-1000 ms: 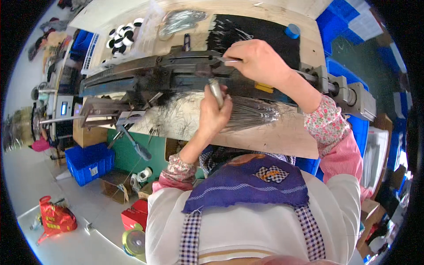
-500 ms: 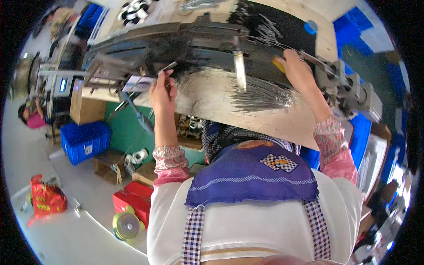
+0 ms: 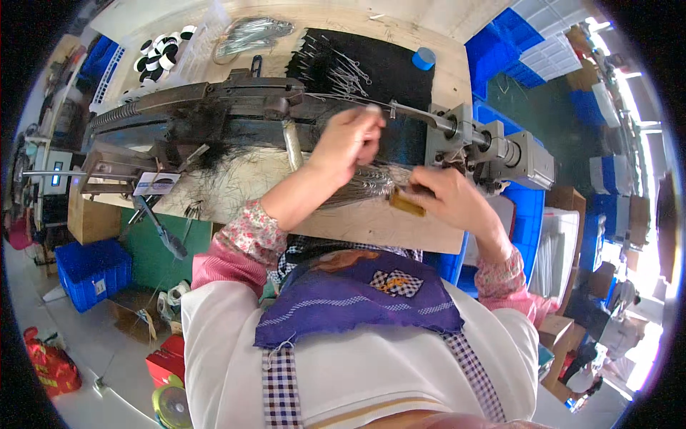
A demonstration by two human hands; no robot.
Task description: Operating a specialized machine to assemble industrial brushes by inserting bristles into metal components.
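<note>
My left hand (image 3: 349,141) is raised over the middle of the bench-top machine (image 3: 243,93), its fingers closed in a pinch. Whatever they hold, if anything, is too small and blurred to make out. Just right of its fingertips is the metal spindle (image 3: 423,114) of the motor unit (image 3: 511,149). My right hand (image 3: 450,196) is lower, near the bench's front edge, closed around a yellow piece (image 3: 407,204) whose kind does not show. Beside that hand, a bundle of thin grey wires (image 3: 364,187) lies on the bench, partly behind my left wrist.
Looped wires (image 3: 349,75) lie on a black mat (image 3: 400,79) behind the machine, near a blue round object (image 3: 424,58). Farther left are more wires (image 3: 254,36) and black-and-white rolls (image 3: 161,53). Dark bristles (image 3: 214,146) litter the machine's left part. Blue crates (image 3: 93,272) stand below.
My left hand has left a small metal lever on the machine's left part and moved right, toward the spindle. My right hand has come down from the spindle toward the front edge with the yellow piece.
</note>
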